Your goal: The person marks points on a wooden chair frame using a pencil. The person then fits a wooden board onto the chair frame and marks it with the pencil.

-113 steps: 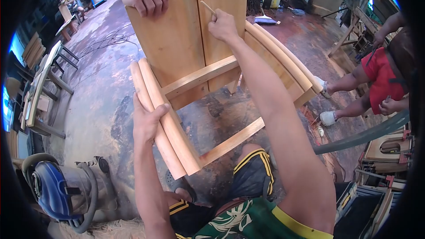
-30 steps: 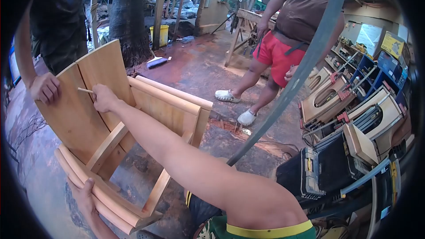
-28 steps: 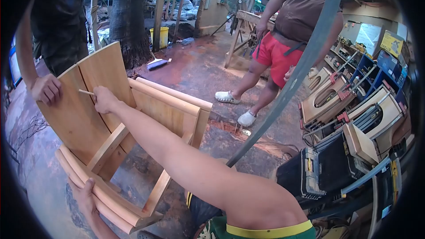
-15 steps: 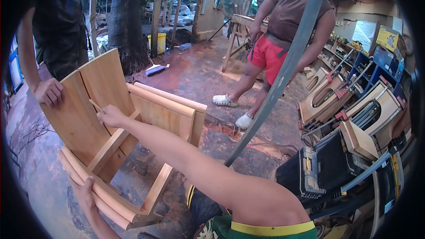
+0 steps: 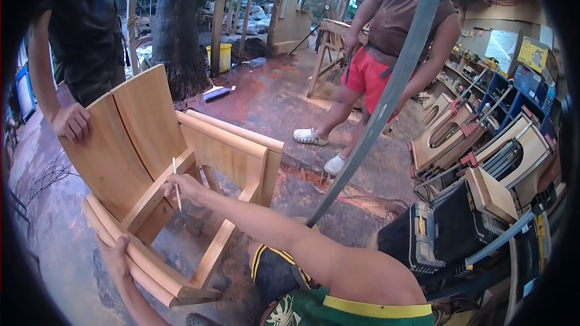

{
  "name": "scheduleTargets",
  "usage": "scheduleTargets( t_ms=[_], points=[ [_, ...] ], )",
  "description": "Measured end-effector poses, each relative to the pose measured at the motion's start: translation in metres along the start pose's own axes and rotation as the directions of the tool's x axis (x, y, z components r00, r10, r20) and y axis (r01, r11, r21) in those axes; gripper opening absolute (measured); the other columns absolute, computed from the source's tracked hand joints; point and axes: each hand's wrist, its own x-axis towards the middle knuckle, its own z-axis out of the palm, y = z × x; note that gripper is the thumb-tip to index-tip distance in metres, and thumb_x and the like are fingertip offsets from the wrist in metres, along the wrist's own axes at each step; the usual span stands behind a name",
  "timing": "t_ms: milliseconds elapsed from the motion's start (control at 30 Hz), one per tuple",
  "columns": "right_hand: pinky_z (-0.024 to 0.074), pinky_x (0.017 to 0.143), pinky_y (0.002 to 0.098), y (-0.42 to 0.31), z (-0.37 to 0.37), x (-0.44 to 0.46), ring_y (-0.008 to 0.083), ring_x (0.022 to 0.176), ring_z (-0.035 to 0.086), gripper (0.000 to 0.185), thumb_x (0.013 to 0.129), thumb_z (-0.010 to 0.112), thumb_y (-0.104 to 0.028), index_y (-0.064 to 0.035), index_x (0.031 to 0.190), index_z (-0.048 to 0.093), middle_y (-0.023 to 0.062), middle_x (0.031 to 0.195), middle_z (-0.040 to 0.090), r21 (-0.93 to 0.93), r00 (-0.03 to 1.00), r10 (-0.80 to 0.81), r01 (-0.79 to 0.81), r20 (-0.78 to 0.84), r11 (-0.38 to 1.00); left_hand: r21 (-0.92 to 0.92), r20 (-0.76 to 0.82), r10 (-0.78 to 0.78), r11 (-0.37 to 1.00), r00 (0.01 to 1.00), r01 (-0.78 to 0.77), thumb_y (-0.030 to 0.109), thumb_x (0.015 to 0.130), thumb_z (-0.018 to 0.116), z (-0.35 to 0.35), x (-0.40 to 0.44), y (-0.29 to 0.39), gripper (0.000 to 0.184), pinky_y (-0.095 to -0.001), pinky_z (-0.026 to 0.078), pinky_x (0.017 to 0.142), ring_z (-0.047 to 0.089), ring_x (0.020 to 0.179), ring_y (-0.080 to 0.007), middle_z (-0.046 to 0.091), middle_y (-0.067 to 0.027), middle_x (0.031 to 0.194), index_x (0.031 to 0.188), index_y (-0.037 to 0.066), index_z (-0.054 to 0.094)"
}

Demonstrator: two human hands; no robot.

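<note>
Chair of pale wood sits ahead of us and toward our left, its tall back at the far side, rising away from our laps. A co-worker's hand grips the top edge of that back. Inside the frame, the crossbar has its long axis slanting in our view, up and rightward along the foot of the back; our right hand is the nearer one, close by its right-hand part. Our left hand clasps the rounded left armrest, thumb over the top, fingers partly hidden. Smallest, a thin stick is pinched in our right fingers, nearly upright in view, crossing the crossbar's slant.
</note>
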Motion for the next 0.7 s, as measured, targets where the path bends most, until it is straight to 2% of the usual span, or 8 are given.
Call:
scheduleTargets(
  t_ms=[133, 233, 300, 367, 467, 600, 700],
  points=[
    [0.0424, 0.099, 0.0324, -0.008, 0.002, -0.031, 0.0212, 0.142, 0.042, 0.044, 0.104, 0.043, -0.031, -0.0032, 0.08, 0.068, 0.0146, 0.123, 0.064, 0.162, 0.997, -0.003, 0.016, -0.078, 0.987, 0.018, 0.004, 0.014, 1.0, 1.0, -0.014, 0.009, 0.077, 0.072, -0.005, 0.013, -0.012, 0.091, -0.0394, 0.048, 0.102, 0.059, 0.116, -0.0317, 0.053, -0.0207, 0.136, 0.156, 0.002, 0.028],
    [0.0378, 0.106, 0.033, -0.012, -0.01, -0.082, 0.0234, 0.147, 0.036, 0.045, 0.103, 0.041, -0.029, -0.0015, 0.08, 0.068, 0.0184, 0.136, 0.057, 0.272, 1.0, -0.025, 0.02, 0.017, 0.962, 0.017, 0.034, -0.04, 0.999, 0.999, 0.039, 0.011, 0.079, 0.073, -0.011, 0.009, -0.014, 0.091, -0.0388, 0.047, 0.103, 0.058, 0.117, -0.0315, 0.052, -0.0211, 0.138, 0.157, 0.002, 0.027],
    [0.0421, 0.108, 0.0417, -0.007, -0.033, -0.097, 0.0269, 0.13, 0.052, 0.039, 0.1, 0.047, -0.027, -0.0004, 0.076, 0.064, 0.0143, 0.13, 0.056, 0.32, 0.981, -0.064, 0.002, 0.184, 0.947, -0.009, 0.043, -0.039, 0.999, 0.998, 0.039, 0.011, 0.079, 0.073, -0.007, 0.011, -0.015, 0.091, -0.0388, 0.046, 0.104, 0.058, 0.119, -0.0313, 0.051, -0.0213, 0.139, 0.157, 0.002, 0.027],
    [0.0387, 0.115, 0.0415, -0.041, -0.015, -0.165, 0.032, 0.139, 0.047, 0.04, 0.1, 0.045, -0.024, 0.0006, 0.076, 0.064, 0.0229, 0.143, 0.052, 0.358, 0.997, 0.071, -0.059, -0.019, 0.932, -0.003, 0.037, -0.007, 1.0, 0.999, 0.008, 0.012, 0.08, 0.074, -0.011, 0.015, -0.02, 0.09, -0.0391, 0.045, 0.105, 0.057, 0.12, -0.0312, 0.051, -0.0215, 0.141, 0.157, 0.002, 0.028],
    [0.0361, 0.119, 0.0422, -0.056, -0.025, -0.205, 0.0353, 0.146, 0.038, 0.042, 0.102, 0.042, -0.024, 0.0022, 0.076, 0.064, 0.0328, 0.156, 0.035, 0.347, 0.997, 0.074, -0.059, -0.03, 0.936, -0.004, 0.027, -0.04, 0.999, 0.999, 0.04, 0.013, 0.081, 0.074, -0.009, 0.012, -0.016, 0.091, -0.0394, 0.045, 0.105, 0.056, 0.121, -0.0313, 0.049, -0.0218, 0.143, 0.158, 0.002, 0.027],
    [0.0328, 0.121, 0.0433, -0.063, -0.028, -0.232, 0.0359, 0.15, 0.032, 0.041, 0.102, 0.04, -0.022, 0.0049, 0.081, 0.063, 0.0355, 0.157, 0.031, 0.222, 0.999, 0.052, -0.054, 0.018, 0.973, -0.017, 0.046, -0.031, 0.999, 0.998, 0.032, 0.013, 0.081, 0.074, -0.009, 0.012, -0.017, 0.091, -0.0392, 0.045, 0.106, 0.056, 0.122, -0.0322, 0.047, -0.0227, 0.145, 0.159, 0.002, 0.026],
    [0.0347, 0.118, 0.0439, -0.061, -0.024, -0.24, 0.0363, 0.15, 0.033, 0.044, 0.103, 0.034, -0.018, 0.0046, 0.082, 0.066, 0.0308, 0.156, 0.037, 0.164, 0.998, 0.064, -0.065, 0.009, 0.984, -0.013, 0.043, -0.023, 1.0, 0.999, 0.023, 0.014, 0.082, 0.074, -0.01, 0.012, -0.018, 0.092, -0.0393, 0.044, 0.107, 0.055, 0.124, -0.0325, 0.046, -0.0231, 0.146, 0.159, 0.002, 0.025]
  ],
)
